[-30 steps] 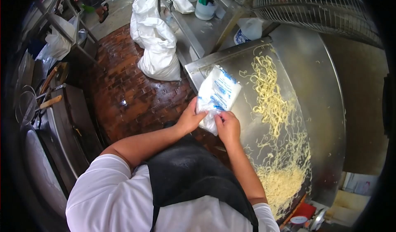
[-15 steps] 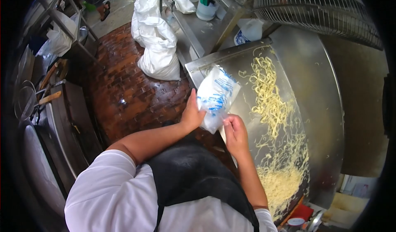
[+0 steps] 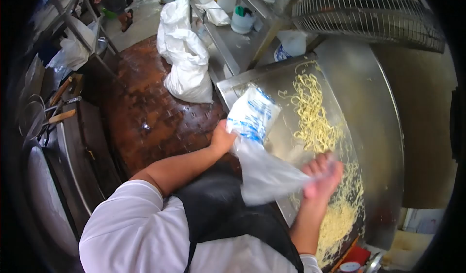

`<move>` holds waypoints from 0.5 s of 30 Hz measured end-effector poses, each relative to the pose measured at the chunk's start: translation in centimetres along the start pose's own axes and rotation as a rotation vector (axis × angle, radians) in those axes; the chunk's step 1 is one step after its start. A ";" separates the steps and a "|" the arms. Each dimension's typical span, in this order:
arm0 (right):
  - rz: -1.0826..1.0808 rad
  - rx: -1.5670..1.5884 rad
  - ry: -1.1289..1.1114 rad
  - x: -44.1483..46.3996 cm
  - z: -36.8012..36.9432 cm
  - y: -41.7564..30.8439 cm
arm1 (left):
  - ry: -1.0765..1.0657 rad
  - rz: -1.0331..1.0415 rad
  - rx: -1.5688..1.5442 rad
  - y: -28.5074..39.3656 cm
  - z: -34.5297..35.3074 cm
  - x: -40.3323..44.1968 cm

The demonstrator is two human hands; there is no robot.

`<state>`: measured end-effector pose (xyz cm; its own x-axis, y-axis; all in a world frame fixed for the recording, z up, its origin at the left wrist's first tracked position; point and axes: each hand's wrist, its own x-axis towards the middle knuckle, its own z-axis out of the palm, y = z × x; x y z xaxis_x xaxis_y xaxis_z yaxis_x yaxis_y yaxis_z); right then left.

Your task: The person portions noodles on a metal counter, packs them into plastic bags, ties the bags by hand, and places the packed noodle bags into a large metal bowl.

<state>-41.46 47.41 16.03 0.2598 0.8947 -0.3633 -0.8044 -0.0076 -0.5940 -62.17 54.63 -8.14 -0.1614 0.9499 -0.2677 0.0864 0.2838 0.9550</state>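
My left hand (image 3: 223, 138) is closed around the lower left side of a white pack of plastic bags with blue print (image 3: 253, 114). A translucent plastic bag (image 3: 269, 176) stretches from the pack's lower end toward the right. Its far corner is gripped in my right hand (image 3: 323, 175), whose fingers are curled and a little blurred. That hand is above the noodles. Pale yellow noodles (image 3: 314, 118) lie on the metal table (image 3: 284, 122), thick strands at the far end and a finer heap (image 3: 335, 229) nearer me.
A fan (image 3: 369, 18) overhangs the table's far right. Beyond its far left corner, a white sack (image 3: 187, 59) stands on the brown tiled floor (image 3: 141, 93). A metal shelf (image 3: 233, 45) bears tubs. Wooden-handled utensils (image 3: 62, 116) are at left. Another person (image 3: 114, 1) is at the far left.
My right hand has moved right and away from the pack, drawing a translucent bag out with it. My left hand still holds the pack, shifted slightly left.
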 end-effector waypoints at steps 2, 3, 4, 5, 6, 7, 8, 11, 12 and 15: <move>-0.054 -0.023 -0.248 -0.7 -0.5 -3.6 | 0.007 0.018 -0.005 0.0 -0.1 -0.1; -0.130 -0.008 -0.251 -1.2 -0.5 -5.0 | 0.014 0.031 -0.010 0.0 -0.1 0.0; -0.207 0.007 -0.253 -1.5 -0.5 -6.0 | 0.022 0.065 -0.060 -0.2 0.1 0.0; -0.225 -0.014 -0.285 -1.7 -0.9 -6.8 | 0.028 0.098 -0.112 -0.7 0.3 0.1; -0.243 -0.038 -0.315 -1.8 -1.4 -7.5 | 0.016 0.090 -0.013 -1.8 0.4 0.8; -0.262 -0.063 -0.341 -1.9 -1.8 -8.1 | -0.006 0.085 -0.038 -0.4 -0.2 0.9; -0.245 -0.066 -0.323 -2.0 -2.3 -8.2 | -0.029 0.078 -0.062 2.0 -1.1 0.1; -0.185 -0.066 -0.256 -1.9 -4.3 -7.8 | -0.082 0.212 -0.080 2.0 -3.0 0.6; -0.161 -0.059 -0.238 -1.9 -4.9 -7.7 | -0.071 0.262 -0.039 2.8 -4.1 0.8; -0.138 -0.062 -0.285 -1.1 -7.0 -7.6 | -0.114 0.364 -0.135 8.6 -8.4 0.1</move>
<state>-31.90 43.34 15.97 0.1972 0.9781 -0.0661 -0.7353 0.1030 -0.6698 -69.75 56.05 1.09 -0.0335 0.9957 0.0861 -0.0137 -0.0866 0.9962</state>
